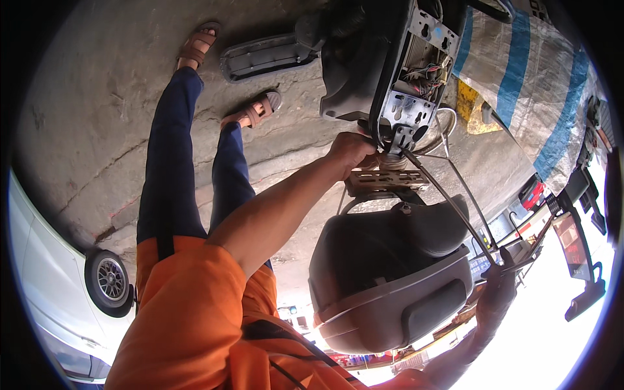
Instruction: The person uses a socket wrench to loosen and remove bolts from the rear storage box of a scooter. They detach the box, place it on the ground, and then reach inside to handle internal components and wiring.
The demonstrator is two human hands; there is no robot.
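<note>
The left hand (pixel 351 153) is curled tight beside the end of a slotted metal plate (pixel 404 112); its fingertips are hidden, so I cannot tell what they close on; the right hand (pixel 499 283), dim against strong glare, seems wrapped round a dark metal fitting (pixel 517 253) where 2 thin rods (pixel 442 193) come together; the rods lie between the 2 hands, with a coil spring (pixel 392 161) and a perforated bracket (pixel 389 181) just right of the left hand; the step in hand looks like steadying this metalwork at 2 places; the next move, I judge, calls for a firm hold from both hands, and for care around the loose wires (pixel 426 75) above and right of the left hand; a dark box (pixel 364 273) sits below the left hand and left of the right hand; no brand can be made out; well right of the right hand, a framed panel (pixel 572 242) bears reddish characters; up and right of the left hand, a striped sheet (pixel 513 71) has dark print near its top edge; the black shell (pixel 354 71) above the left hand shows no lettering
</note>
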